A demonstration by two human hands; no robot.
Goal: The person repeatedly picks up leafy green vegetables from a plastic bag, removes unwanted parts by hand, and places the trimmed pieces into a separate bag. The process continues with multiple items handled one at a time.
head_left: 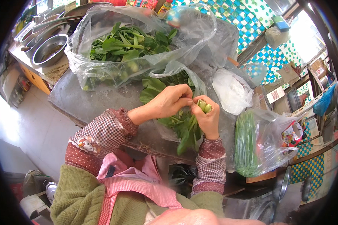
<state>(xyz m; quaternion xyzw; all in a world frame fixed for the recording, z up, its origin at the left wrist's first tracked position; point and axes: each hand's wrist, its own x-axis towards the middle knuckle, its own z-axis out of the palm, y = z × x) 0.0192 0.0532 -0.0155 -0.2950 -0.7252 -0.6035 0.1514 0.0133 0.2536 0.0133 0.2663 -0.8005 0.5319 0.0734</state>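
Note:
My right hand (208,116) is closed around a small bunch of leafy greens (187,132); the pale stem ends stick up past its thumb and the leaves hang below. The fingertips of my left hand (169,101) pinch together and meet my right thumb at the stems; whether something thin is between them cannot be told. Behind my hands, more greens (152,87) lie by a small clear plastic bag (180,67). Farther back on the dark table (101,101), a large clear plastic bag (183,57) stands wide open with many loose leafy greens (124,42) in it.
Right of my hands lie a white plastic bag (232,91) and a clear bag (273,140) beside long thin green stalks (245,143). A metal bowl (50,52) with some liquid stands on a side counter at the upper left. The table's near edge (155,152) runs before my body.

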